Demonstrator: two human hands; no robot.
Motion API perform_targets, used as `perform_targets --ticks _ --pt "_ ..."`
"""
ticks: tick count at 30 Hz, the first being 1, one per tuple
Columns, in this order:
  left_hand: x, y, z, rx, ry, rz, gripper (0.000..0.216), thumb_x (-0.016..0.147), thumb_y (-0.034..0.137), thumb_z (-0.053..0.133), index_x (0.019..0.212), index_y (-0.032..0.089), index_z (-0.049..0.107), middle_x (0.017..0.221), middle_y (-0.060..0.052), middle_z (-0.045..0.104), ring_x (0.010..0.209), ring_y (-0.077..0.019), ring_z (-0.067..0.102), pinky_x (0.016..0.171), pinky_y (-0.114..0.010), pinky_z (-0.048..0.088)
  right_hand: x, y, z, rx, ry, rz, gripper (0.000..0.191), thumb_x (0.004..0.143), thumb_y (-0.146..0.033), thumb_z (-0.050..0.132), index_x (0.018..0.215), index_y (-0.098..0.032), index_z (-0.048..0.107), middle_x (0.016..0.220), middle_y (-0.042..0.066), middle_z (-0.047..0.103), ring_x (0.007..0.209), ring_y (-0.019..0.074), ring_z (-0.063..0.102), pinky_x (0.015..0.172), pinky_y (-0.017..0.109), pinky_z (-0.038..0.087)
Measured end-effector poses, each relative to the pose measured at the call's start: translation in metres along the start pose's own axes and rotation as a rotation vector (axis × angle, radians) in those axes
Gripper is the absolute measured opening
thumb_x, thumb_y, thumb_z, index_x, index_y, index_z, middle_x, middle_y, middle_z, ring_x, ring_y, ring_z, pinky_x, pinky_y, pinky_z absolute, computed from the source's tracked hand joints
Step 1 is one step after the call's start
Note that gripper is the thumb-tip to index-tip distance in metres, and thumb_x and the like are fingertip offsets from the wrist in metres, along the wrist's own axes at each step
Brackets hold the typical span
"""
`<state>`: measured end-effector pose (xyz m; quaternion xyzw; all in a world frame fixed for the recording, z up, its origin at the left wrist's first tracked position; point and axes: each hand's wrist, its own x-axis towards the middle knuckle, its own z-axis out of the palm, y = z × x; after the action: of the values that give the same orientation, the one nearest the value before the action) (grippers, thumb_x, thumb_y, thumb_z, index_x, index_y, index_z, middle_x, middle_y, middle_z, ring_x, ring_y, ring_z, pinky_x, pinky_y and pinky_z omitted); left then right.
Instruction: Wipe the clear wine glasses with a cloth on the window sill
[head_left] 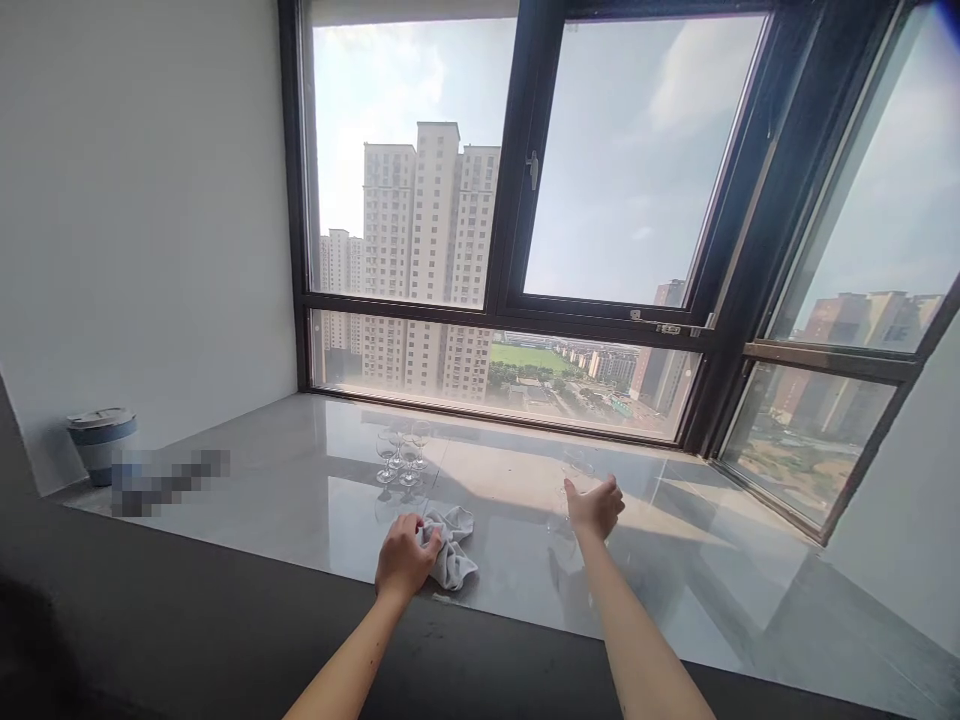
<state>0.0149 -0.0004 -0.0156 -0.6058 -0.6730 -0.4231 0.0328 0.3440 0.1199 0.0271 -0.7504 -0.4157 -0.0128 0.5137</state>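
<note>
My left hand (406,556) rests near the front edge of the sill, its fingers curled on a crumpled pale grey cloth (453,560). Just behind it stand several small clear stemmed glasses (409,454), upright in a tight group. Farther right, my right hand (596,508) is raised slightly over the sill, with thumb and bent fingers apart. Faint clear glasses (576,464) stand right by its thumb and fingers; their outlines are hard to make out, and the hand covers part of them. Whether it touches one is unclear.
The glossy grey sill (285,470) runs below a dark-framed window (502,318). At the far left stands a white cup with a blue band (103,446), beside a blurred-out patch. A wall closes the sill on each side. Sunlight and reflections lie across the surface.
</note>
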Motion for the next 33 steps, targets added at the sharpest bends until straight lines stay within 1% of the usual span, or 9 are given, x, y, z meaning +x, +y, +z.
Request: perform_targets --ticks 3,5,8,10,13,17,21,27,33 --pt "0.000 0.001 0.000 0.018 -0.025 -0.027 0.028 0.084 0.047 0.046 0.081 0.021 0.056 0.081 -0.004 0.060 0.077 -0.0194 0.057 0.068 -0.028 0.038 -0.037 -0.014 0.002 0.053 0.072 -0.196 0.071 0.078 -0.040 0.054 0.139 -0.014 0.031 0.139 0.019 0.041 0.129 0.0349 0.035 0.104 0.047 0.032" --pt "-0.001 0.002 -0.002 0.033 -0.075 -0.048 0.027 0.085 0.046 0.045 0.081 0.022 0.058 0.077 -0.003 0.060 0.073 -0.0183 0.056 0.065 -0.027 0.035 -0.071 -0.030 0.006 0.147 -0.097 -0.323 0.064 0.080 -0.035 0.049 0.139 -0.015 0.032 0.133 0.016 0.047 0.123 0.0305 0.042 0.101 0.043 0.035" --pt "-0.002 0.004 -0.005 0.046 -0.140 -0.054 0.025 0.087 0.038 0.043 0.086 0.023 0.063 0.075 -0.003 0.063 0.074 -0.0187 0.057 0.065 -0.027 0.034 -0.129 -0.059 0.014 0.315 -0.511 -0.439 0.059 0.084 -0.036 0.046 0.139 -0.020 0.032 0.116 0.009 0.058 0.104 0.0243 0.056 0.088 0.037 0.045" --pt "-0.003 0.004 -0.008 0.026 -0.173 -0.009 0.025 0.087 0.032 0.043 0.093 0.024 0.066 0.081 -0.005 0.066 0.080 -0.0196 0.059 0.069 -0.027 0.035 -0.166 -0.075 0.020 0.352 -0.739 -0.534 0.058 0.085 -0.036 0.049 0.139 -0.023 0.035 0.117 0.008 0.059 0.102 0.0227 0.058 0.088 0.034 0.045" --pt "-0.003 0.005 -0.012 -0.002 -0.235 0.101 0.027 0.085 0.022 0.042 0.090 0.025 0.069 0.088 -0.005 0.068 0.089 -0.0199 0.059 0.075 -0.027 0.037 -0.202 -0.087 0.028 0.295 -0.865 -0.634 0.053 0.086 -0.026 0.046 0.139 -0.023 0.041 0.116 0.009 0.062 0.108 0.0233 0.057 0.094 0.035 0.040" --pt "-0.003 0.006 -0.013 0.010 -0.212 0.061 0.026 0.084 0.019 0.042 0.091 0.021 0.067 0.092 -0.006 0.067 0.092 -0.0192 0.058 0.078 -0.027 0.036 -0.209 -0.082 0.028 0.177 -0.835 -0.666 0.056 0.081 -0.020 0.050 0.136 -0.021 0.045 0.115 0.010 0.063 0.111 0.0253 0.055 0.097 0.035 0.037" --pt "-0.004 0.008 -0.013 0.079 -0.174 -0.025 0.023 0.087 0.029 0.042 0.084 0.019 0.063 0.077 -0.005 0.062 0.078 -0.0175 0.057 0.066 -0.026 0.033 -0.189 -0.061 0.013 0.040 -0.764 -0.640 0.054 0.080 -0.021 0.052 0.134 -0.019 0.048 0.118 0.011 0.061 0.113 0.0262 0.053 0.095 0.034 0.037" --pt "-0.004 0.008 -0.010 0.148 -0.256 -0.048 0.032 0.089 0.039 0.039 0.070 0.020 0.055 0.068 -0.003 0.059 0.064 -0.0156 0.052 0.057 -0.025 0.023 -0.168 -0.024 -0.009 -0.075 -0.555 -0.459 0.043 0.083 -0.021 0.050 0.125 -0.018 0.053 0.117 0.012 0.060 0.112 0.0256 0.052 0.091 0.032 0.038" --pt "-0.003 0.008 -0.007 0.185 -0.272 -0.036 0.033 0.089 0.040 0.038 0.068 0.020 0.053 0.068 -0.004 0.060 0.063 -0.0157 0.053 0.056 -0.025 0.021 -0.173 -0.029 -0.012 -0.102 -0.468 -0.439 0.040 0.082 -0.017 0.049 0.121 -0.020 0.054 0.108 0.011 0.063 0.107 0.0261 0.054 0.087 0.032 0.038"
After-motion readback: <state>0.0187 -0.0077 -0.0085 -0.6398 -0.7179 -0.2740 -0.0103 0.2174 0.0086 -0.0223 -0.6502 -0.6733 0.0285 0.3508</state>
